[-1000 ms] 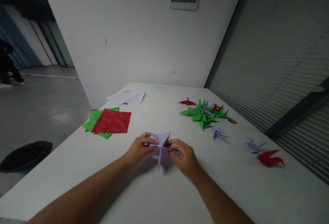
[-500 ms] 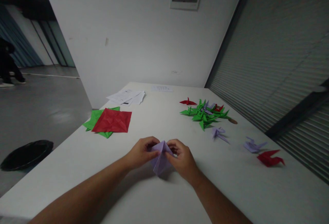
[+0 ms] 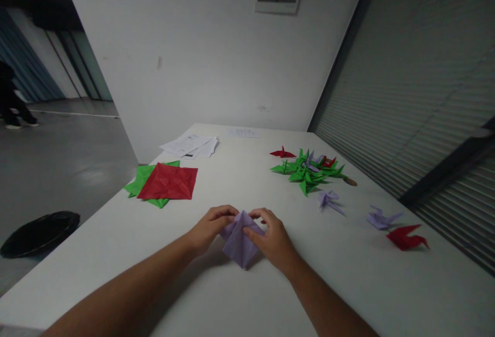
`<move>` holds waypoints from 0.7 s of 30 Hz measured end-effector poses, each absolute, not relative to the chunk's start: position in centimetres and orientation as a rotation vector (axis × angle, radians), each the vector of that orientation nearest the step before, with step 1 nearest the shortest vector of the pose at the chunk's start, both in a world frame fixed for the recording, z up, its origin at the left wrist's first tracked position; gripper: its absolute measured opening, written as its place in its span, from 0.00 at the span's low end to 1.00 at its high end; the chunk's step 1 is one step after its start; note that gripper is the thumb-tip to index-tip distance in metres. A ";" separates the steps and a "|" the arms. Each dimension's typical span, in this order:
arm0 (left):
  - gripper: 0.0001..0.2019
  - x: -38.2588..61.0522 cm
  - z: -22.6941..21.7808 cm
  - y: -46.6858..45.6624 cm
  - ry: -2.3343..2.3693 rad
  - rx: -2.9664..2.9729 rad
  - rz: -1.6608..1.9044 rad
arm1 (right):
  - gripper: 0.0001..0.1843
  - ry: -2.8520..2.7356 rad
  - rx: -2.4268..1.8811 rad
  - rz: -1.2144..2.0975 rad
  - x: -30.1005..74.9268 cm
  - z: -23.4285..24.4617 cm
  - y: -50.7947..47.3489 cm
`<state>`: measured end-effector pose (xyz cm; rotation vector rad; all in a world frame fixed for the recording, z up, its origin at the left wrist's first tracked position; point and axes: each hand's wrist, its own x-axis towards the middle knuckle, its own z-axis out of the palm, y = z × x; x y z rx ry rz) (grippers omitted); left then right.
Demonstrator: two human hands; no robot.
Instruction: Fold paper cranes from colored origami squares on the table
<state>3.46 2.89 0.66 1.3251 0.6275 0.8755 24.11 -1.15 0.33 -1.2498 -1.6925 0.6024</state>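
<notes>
Between my hands, over the near part of the white table (image 3: 294,295), is a partly folded sheet of purple origami paper (image 3: 240,246), creased down its middle with a point toward me. My left hand (image 3: 212,227) grips its upper left edge, fingers curled behind and partly hidden. On the upper right, my right hand (image 3: 273,234) pinches the paper, the thumb lying across its front face. Nearest on the right are a purple paper crane (image 3: 330,200), another purple crane (image 3: 381,218) and a red paper crane (image 3: 406,237).
Green paper cranes (image 3: 305,172) lie heaped at the back right, a red one (image 3: 283,153) beside them. Red paper (image 3: 169,182) rests over green sheets (image 3: 141,178) at left. Printed papers (image 3: 189,145) lie farther back. A black-lined bin (image 3: 40,231) stands on the floor.
The purple paper has opened out flatter, its front face now broader. My left thumb has moved off the front toward the upper left edge; my right hand still pinches it.
</notes>
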 end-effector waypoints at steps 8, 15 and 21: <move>0.16 3.8 0.4 3.0 0.706 1.330 0.723 | 0.08 -1.598 -1.329 0.866 23.6 -0.2 -1.3; 0.14 3.6 -0.5 3.8 0.854 1.263 0.811 | 0.08 -1.574 -1.261 1.061 24.5 -0.8 -0.4; 0.21 3.7 -0.6 3.6 0.877 1.334 0.704 | 0.09 -1.493 -1.250 1.114 24.5 -1.1 -0.2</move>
